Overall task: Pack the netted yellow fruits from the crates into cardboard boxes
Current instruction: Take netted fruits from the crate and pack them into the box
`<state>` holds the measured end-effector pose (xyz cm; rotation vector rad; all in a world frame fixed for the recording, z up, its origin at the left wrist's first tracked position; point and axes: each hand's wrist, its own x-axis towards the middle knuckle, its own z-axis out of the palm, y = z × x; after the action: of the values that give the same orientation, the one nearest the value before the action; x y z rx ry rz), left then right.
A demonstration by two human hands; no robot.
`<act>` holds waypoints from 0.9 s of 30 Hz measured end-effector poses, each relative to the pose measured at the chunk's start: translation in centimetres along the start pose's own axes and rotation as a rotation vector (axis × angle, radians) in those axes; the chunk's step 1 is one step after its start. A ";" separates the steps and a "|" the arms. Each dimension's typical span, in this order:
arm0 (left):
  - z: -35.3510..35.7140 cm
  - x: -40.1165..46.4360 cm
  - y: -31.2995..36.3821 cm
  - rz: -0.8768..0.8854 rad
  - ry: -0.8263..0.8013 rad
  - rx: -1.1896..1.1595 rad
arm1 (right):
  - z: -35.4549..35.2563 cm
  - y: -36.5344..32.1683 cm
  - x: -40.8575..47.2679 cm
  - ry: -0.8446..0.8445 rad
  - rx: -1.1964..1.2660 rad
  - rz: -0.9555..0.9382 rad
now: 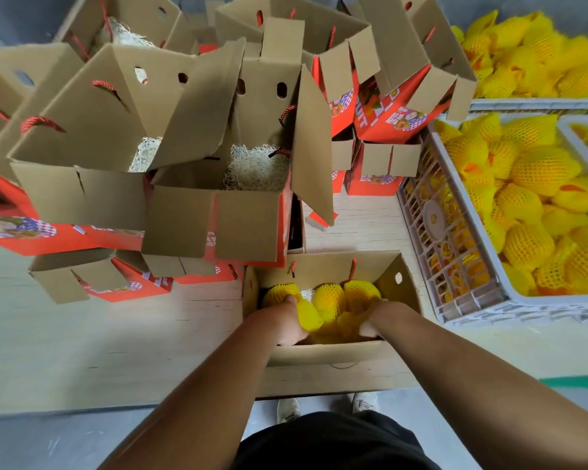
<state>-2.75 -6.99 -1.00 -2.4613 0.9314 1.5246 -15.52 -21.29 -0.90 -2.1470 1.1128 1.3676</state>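
While both hands' fingers grasp yellow foam-netted fruits in one part-filled brown cardboard box, empty boxes at eleven o'clock and full white crates at three o'clock remain.

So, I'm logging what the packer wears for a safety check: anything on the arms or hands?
Nothing: the left hand and right hand are bare, with no gloves, rings, watch or sleeves showing on either forearm. Below are dark shorts and pale shoes.
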 end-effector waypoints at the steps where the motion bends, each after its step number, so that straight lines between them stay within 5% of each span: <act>1: -0.1 0.1 0.2 0.001 -0.005 0.030 | -0.1 0.1 -0.2 0.024 0.032 -0.010; 5: -0.7 0.2 0.6 0.050 0.011 0.012 | -0.5 0.3 -0.3 0.231 0.072 -0.179; 9: -0.3 0.2 1.1 0.135 -0.017 0.079 | 0.0 -1.6 -0.2 0.099 -0.023 -0.388; 15: -0.3 0.4 0.3 0.138 0.038 0.018 | 0.3 -2.8 -0.1 -0.004 -0.118 -0.325; 18: 0.4 0.4 0.6 0.135 0.112 -0.139 | -0.2 -1.9 -0.5 0.069 0.145 -0.427; 21: 0.1 0.2 1.5 0.217 -0.049 -0.323 | -1.0 -0.3 -0.6 -0.083 0.507 -0.432; 24: -0.3 -0.2 2.2 0.289 -0.022 -0.389 | -0.7 -0.7 -0.6 0.030 0.376 -0.412; 27: -1.4 -0.2 1.2 0.264 0.212 -0.126 | 0.2 -2.3 -0.4 0.082 0.107 -0.382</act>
<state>-2.39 -8.46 0.12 -2.7219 1.2789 1.4542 -14.00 -19.56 -0.94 -2.2091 0.7312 1.0338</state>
